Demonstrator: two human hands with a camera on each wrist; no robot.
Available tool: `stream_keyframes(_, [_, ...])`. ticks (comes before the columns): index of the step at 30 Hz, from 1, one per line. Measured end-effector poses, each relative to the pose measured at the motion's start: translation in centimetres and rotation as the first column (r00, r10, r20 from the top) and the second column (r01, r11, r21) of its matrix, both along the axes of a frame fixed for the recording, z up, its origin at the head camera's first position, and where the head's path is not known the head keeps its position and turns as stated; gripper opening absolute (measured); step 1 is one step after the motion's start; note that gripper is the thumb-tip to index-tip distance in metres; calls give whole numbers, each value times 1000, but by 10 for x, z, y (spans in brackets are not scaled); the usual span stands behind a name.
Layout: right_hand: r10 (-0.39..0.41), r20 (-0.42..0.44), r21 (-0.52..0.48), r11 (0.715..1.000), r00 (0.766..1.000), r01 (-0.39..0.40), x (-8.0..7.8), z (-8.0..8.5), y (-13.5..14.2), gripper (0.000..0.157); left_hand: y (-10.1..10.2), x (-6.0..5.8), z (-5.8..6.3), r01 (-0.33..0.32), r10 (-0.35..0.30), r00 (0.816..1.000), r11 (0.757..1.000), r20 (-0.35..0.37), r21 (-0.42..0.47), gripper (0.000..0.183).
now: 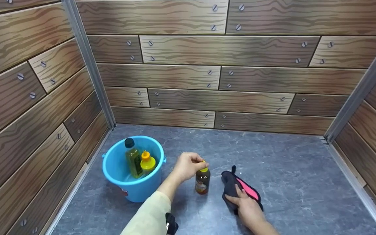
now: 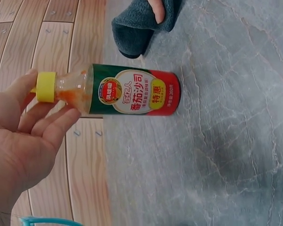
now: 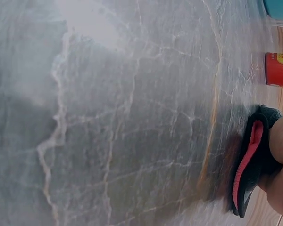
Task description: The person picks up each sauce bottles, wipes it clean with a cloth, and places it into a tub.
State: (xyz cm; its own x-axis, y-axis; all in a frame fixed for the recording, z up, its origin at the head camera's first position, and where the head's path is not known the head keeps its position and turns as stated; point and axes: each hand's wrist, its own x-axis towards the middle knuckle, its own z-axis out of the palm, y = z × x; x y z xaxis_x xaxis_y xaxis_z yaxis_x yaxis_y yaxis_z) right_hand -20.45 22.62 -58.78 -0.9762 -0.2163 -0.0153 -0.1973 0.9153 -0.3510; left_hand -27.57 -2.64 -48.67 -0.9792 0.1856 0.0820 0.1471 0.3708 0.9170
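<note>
My left hand (image 1: 188,166) pinches the yellow cap of a ketchup bottle (image 2: 132,90) between thumb and fingers. The bottle stands upright on the grey marbled surface, its red and green label showing in the left wrist view. To its right, my right hand (image 1: 248,209) holds a dark, soft cloth piece (image 1: 228,184) with a pink inner side and a small loop at its far end. In the right wrist view the fingers (image 3: 280,141) bear on the bunched fabric, and its pink edge faces outward. Whether the cloth is a mitt or a plain cloth, I cannot tell.
A light blue bucket (image 1: 109,171) stands left of my left arm. Inside lean a dark-capped bottle of greenish liquid (image 1: 133,161) and a yellow squeeze bottle with an orange cap (image 1: 148,163). Wood-patterned walls (image 1: 181,76) enclose the back and both sides.
</note>
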Motion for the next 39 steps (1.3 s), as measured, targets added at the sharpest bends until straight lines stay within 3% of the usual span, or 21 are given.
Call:
stream_keyframes(4, [9,-44,-29,1000,999,-10,2,-2,2,58,-1,-2,-1,27,-27,1000,1000,12,-2,10])
stream_keyframes(11, [11,-216,-120,992,976,-37,4,2,6,65,-1,-3,1,42,-42,999,999,31,9,10])
stream_keyframes(16, [2,-408,-191,978,913,-88,2,11,3,68,-1,-3,1,43,-43,999,999,21,20,12])
stream_keyframes(19, [9,-481,-196,974,877,-117,-1,19,0,71,-1,-3,1,45,-45,999,999,13,18,12])
stream_keyframes(27, [61,-494,-186,967,867,-174,-8,42,-14,68,-1,-2,1,48,-48,999,999,17,15,10])
stream_keyframes(34, [111,-506,-169,960,855,-225,-9,52,-25,63,-1,-2,0,50,-50,999,999,8,21,9])
stream_keyframes(39, [196,-444,-131,951,874,-280,-12,57,-29,61,-1,-2,1,46,-46,999,999,3,12,9])
